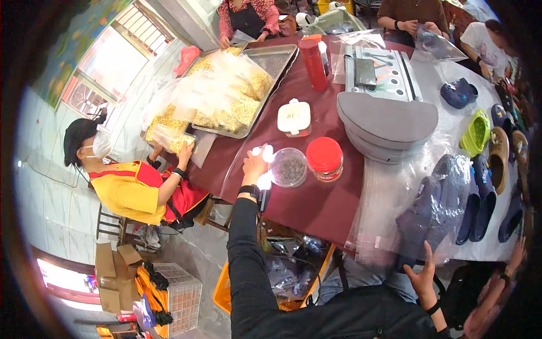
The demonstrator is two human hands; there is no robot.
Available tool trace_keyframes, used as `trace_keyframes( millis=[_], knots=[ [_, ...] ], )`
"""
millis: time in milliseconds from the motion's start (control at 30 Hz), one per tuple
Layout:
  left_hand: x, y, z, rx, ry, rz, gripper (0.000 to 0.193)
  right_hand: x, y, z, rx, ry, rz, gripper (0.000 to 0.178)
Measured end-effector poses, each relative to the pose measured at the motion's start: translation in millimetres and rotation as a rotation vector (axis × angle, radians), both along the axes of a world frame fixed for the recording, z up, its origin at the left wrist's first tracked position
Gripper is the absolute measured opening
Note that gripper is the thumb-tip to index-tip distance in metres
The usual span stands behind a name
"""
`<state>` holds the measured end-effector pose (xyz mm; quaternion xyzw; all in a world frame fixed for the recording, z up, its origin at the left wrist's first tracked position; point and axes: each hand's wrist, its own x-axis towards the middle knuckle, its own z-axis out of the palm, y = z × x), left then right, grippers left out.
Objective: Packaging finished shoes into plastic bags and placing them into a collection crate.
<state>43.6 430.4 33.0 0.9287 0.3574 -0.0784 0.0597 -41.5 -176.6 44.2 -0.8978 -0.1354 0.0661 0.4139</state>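
Two hands are seen at the near edge of the surface [316,198], which is covered with a dark red cloth. The left hand [255,165] is stretched forward and rests beside a small round clear container [289,167] with dark contents; something bright and glossy is touched by its fingers, but the glare hides what it is, so it cannot be told whether the grip is closed on anything. The right hand [420,278] is spread flat, with open grip, on the near edge of a clear plastic bag [429,206] in which a dark blue-grey shoe is packed.

A red-lidded jar [324,159] stands just beside the clear container. As a judgement, the container could be pushed against the jar or tipped if the left hand is moved carelessly, because they stand so close. The plastic bag looks thin and slippery, so it could slide off the near edge under the flat hand.

The container is smooth and transparent, the jar lid is matte red and round, the cloth is soft and dull.
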Motion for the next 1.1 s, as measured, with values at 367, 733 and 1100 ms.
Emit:
trace_keyframes(
  millis=[367, 733, 1100],
  knots=[
    [-14, -28, 56, 0.279, -1.063, -0.045, 0.049, 0, 4, 7, 0.006, -0.073, -0.012, 0.088],
    [-90, -383, 25, -0.738, -0.797, -0.996, 0.09, -6, 0, -1, -0.083, -0.365, -0.064, 0.097],
    [-74, -425, -21, -0.623, -0.86, -0.609, 0.061, 6, -8, -30, 0.204, -0.381, 0.176, 0.085]
  ],
)
